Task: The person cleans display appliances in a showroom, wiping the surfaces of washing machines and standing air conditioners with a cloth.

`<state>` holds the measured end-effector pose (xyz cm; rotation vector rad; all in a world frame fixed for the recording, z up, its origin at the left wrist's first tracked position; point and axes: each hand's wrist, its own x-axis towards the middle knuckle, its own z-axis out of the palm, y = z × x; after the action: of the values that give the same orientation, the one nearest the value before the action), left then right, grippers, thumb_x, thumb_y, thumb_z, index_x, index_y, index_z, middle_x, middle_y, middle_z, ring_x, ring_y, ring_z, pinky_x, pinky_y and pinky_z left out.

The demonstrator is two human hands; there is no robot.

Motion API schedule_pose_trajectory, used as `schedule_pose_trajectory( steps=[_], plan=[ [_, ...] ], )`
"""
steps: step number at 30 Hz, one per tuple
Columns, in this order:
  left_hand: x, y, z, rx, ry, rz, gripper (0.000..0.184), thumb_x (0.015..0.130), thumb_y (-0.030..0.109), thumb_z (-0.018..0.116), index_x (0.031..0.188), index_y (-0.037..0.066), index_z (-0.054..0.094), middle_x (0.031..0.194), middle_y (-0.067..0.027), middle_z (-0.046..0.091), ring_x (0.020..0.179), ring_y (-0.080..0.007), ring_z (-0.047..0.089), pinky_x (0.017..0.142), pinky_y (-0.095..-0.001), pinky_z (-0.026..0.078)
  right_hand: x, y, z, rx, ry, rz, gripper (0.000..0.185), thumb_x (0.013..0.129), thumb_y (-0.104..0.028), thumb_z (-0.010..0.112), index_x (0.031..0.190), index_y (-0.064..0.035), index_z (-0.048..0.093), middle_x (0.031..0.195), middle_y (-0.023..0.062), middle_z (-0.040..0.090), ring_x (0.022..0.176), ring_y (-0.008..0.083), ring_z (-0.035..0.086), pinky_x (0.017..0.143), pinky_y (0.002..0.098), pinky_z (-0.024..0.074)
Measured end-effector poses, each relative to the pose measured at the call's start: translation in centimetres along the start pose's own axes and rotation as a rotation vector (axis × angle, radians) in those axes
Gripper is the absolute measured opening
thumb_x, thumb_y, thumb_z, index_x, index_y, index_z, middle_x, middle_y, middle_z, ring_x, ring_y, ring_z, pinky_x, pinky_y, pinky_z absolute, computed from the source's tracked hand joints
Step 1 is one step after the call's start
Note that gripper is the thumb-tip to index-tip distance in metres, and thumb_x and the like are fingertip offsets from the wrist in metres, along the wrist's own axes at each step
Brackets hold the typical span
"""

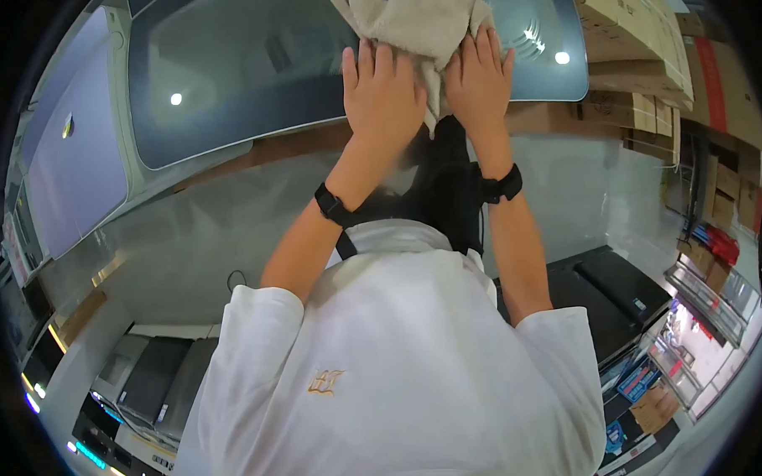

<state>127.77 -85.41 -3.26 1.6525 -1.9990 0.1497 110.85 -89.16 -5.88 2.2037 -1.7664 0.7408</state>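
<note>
A beige cloth (422, 25) lies bunched on a dark, glossy panel (227, 90), with one corner hanging past the panel's near edge. My left hand (386, 100) rests palm down at the cloth's left side, fingers stretched and slightly spread, partly on the panel. On the cloth's right side lies my right hand (479, 82), its fingers also extended; some fingertips touch the fabric. Both wrists wear black bands. Whether any fold is pinched under the fingers is hidden.
A lilac panel (78, 135) with a pale frame stands at the left. Cardboard boxes (631, 45) are stacked at the right, close to the panel's end. Dark appliances (606, 288) stand behind me on the right, and others (154, 377) on the left.
</note>
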Motion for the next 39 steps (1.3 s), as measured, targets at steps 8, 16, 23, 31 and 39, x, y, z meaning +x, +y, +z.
schedule_pose_trajectory(
  steps=[8, 16, 23, 31, 39],
  plan=[
    [-4.3, -1.0, -4.8, 0.097, -0.106, -0.044, 0.03, 0.085, 0.026, 0.068, 0.107, 0.006, 0.069, 0.118, -0.0144, 0.063, 0.117, -0.0314, 0.059, 0.112, -0.0574, 0.036, -2.6, -2.3, -2.4, 0.259, -0.118, -0.063, 0.041, 0.094, -0.013, 0.061, 0.133, 0.0025, 0.062, 0.145, 0.026, 0.054, 0.142, 0.0444, 0.045, 0.117, 0.0641, 0.0302],
    [-2.4, -5.4, -5.3, 0.083, 0.02, -0.159, 0.032, 0.088, 0.027, 0.066, 0.113, 0.008, 0.068, 0.124, -0.021, 0.061, 0.126, -0.0407, 0.054, 0.111, -0.0596, 0.036, -0.3, -8.6, -1.9, 0.454, -0.177, -0.27, 0.038, 0.086, -0.011, 0.066, 0.121, 0.0057, 0.064, 0.137, 0.0261, 0.057, 0.136, 0.0441, 0.049, 0.115, 0.0572, 0.0366],
    [-0.9, -7.1, 0.5, -0.104, 0.186, -0.067, 0.041, 0.095, 0.023, 0.059, 0.131, 0.004, 0.06, 0.138, -0.0243, 0.059, 0.132, -0.0406, 0.054, 0.112, -0.0551, 0.041, 1.0, -9.2, 0.6, 0.388, -0.066, -0.325, 0.033, 0.092, -0.012, 0.061, 0.12, 0.0052, 0.063, 0.136, 0.0259, 0.058, 0.134, 0.0427, 0.05, 0.112, 0.0551, 0.0391],
    [-5.7, -5.6, -3.1, -0.003, 0.078, -0.227, 0.045, 0.094, 0.03, 0.064, 0.13, 0.003, 0.061, 0.123, -0.0215, 0.066, 0.124, -0.0395, 0.06, 0.112, -0.0518, 0.042, -3.0, -1.7, -0.9, 0.133, -0.181, -0.272, 0.041, 0.104, -0.023, 0.051, 0.138, -0.0054, 0.062, 0.142, 0.021, 0.06, 0.138, 0.039, 0.051, 0.117, 0.062, 0.0326],
    [-0.8, -4.9, -4.0, 0.227, -0.064, -0.322, 0.055, 0.092, 0.038, 0.067, 0.141, 0.015, 0.061, 0.107, -0.0223, 0.067, 0.105, -0.0377, 0.064, 0.087, -0.0539, 0.047, 2.3, 1.6, 1.3, 0.02, -0.097, -0.005, 0.045, 0.102, -0.027, 0.051, 0.137, -0.0011, 0.062, 0.136, 0.0253, 0.062, 0.134, 0.0428, 0.052, 0.115, 0.0632, 0.0325]
  ],
)
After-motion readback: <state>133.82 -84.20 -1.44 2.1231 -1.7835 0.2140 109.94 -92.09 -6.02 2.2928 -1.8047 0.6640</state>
